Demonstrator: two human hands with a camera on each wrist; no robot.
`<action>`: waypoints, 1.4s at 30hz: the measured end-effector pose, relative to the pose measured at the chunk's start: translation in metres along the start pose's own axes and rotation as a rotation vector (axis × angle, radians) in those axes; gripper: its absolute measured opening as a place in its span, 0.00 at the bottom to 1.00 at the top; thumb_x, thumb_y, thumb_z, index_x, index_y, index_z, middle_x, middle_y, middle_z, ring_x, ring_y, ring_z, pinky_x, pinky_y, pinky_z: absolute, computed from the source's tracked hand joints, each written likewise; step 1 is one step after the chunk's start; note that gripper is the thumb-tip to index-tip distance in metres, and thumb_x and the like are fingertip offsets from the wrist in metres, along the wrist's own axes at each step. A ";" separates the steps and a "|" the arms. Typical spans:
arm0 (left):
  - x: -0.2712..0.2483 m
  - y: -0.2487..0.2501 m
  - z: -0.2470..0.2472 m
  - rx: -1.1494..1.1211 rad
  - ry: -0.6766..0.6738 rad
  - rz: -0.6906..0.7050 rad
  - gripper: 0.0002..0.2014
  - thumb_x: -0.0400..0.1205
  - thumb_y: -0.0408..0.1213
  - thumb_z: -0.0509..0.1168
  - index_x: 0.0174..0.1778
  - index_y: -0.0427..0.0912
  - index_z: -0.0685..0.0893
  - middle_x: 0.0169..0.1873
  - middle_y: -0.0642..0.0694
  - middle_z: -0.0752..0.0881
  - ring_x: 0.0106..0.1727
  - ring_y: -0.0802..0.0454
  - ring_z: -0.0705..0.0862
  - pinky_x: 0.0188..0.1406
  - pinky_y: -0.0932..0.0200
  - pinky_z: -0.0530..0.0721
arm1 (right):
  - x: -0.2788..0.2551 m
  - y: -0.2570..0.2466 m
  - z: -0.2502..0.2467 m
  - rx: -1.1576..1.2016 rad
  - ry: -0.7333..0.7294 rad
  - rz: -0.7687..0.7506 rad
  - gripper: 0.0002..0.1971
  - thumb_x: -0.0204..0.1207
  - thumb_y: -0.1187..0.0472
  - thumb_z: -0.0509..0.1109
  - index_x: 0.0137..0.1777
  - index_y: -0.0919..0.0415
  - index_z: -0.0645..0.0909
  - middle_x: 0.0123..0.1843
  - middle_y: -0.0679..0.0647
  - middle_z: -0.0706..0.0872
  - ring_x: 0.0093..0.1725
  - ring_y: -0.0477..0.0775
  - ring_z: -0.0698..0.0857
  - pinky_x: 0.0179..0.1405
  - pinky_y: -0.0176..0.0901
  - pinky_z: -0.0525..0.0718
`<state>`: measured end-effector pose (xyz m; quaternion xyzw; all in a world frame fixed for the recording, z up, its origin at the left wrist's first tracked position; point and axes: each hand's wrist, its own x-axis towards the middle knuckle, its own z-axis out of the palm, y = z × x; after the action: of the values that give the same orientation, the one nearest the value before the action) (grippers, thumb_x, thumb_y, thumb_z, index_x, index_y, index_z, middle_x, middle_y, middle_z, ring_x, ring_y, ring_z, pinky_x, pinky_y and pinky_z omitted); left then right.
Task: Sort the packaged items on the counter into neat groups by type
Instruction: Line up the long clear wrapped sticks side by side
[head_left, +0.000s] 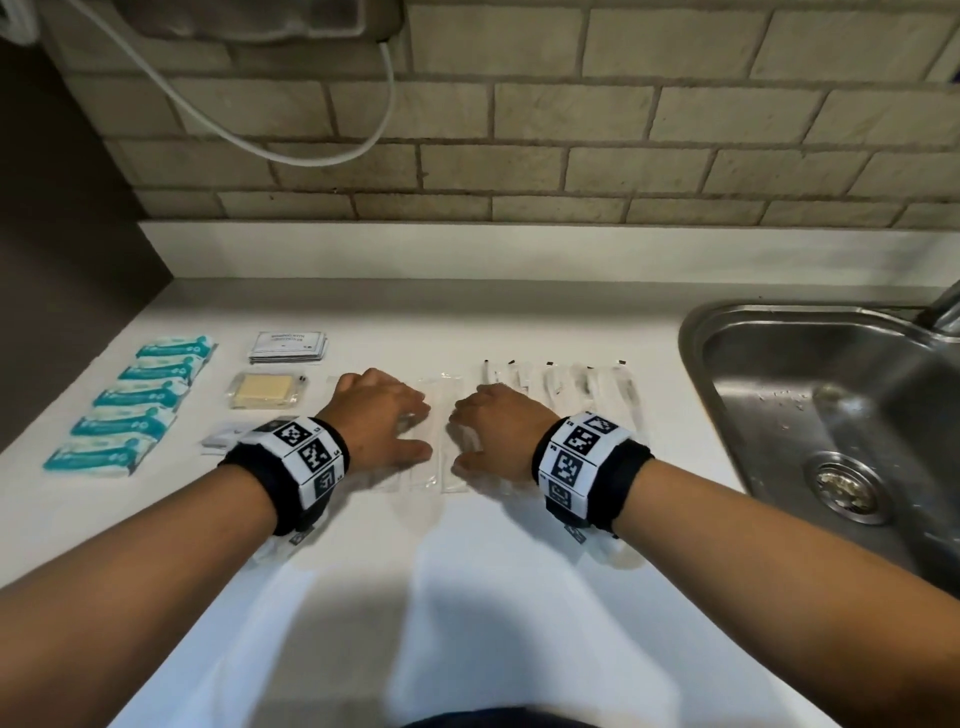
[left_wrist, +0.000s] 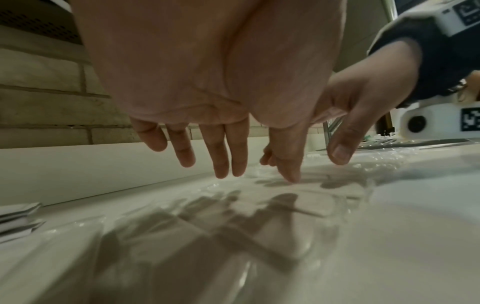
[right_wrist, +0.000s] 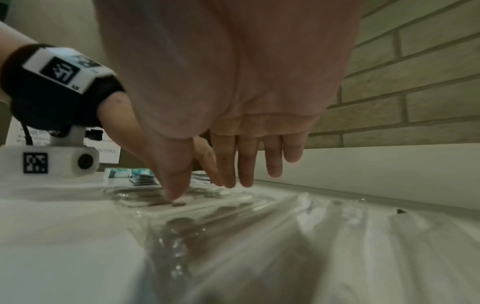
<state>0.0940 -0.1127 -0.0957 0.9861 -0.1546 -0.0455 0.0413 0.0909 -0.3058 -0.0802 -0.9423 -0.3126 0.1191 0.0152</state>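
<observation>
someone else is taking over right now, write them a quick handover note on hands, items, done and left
Left hand and right hand: both open, no grip, fingers straight over the clear sleeves mid-counter.
Done: five teal packets in a column far left; white sachets stacked; soap bar pack below them; black-tipped clear packs in a row near the sink.
Left: square up the clear sleeves.
</observation>
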 end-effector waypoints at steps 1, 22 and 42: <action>-0.001 -0.003 0.002 0.018 -0.032 0.013 0.29 0.73 0.67 0.66 0.69 0.59 0.80 0.74 0.61 0.76 0.74 0.51 0.65 0.69 0.49 0.58 | 0.005 -0.003 0.002 -0.040 -0.021 -0.001 0.21 0.76 0.42 0.65 0.59 0.57 0.84 0.65 0.53 0.83 0.71 0.60 0.75 0.75 0.54 0.70; -0.003 -0.013 0.011 0.011 -0.106 0.106 0.29 0.73 0.67 0.65 0.65 0.53 0.83 0.72 0.61 0.78 0.77 0.48 0.63 0.67 0.49 0.51 | 0.015 -0.007 0.010 -0.034 -0.075 0.077 0.11 0.72 0.43 0.68 0.48 0.46 0.86 0.64 0.47 0.83 0.73 0.57 0.72 0.79 0.52 0.59; -0.015 -0.049 -0.018 -0.039 -0.066 -0.018 0.32 0.75 0.66 0.66 0.74 0.58 0.76 0.72 0.58 0.78 0.72 0.50 0.67 0.66 0.49 0.60 | 0.031 -0.020 0.003 -0.067 0.019 0.021 0.18 0.74 0.43 0.66 0.61 0.47 0.83 0.62 0.47 0.85 0.67 0.53 0.78 0.76 0.51 0.63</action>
<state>0.0964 -0.0608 -0.0814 0.9844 -0.1459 -0.0813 0.0552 0.1027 -0.2714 -0.0881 -0.9466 -0.3062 0.0999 -0.0147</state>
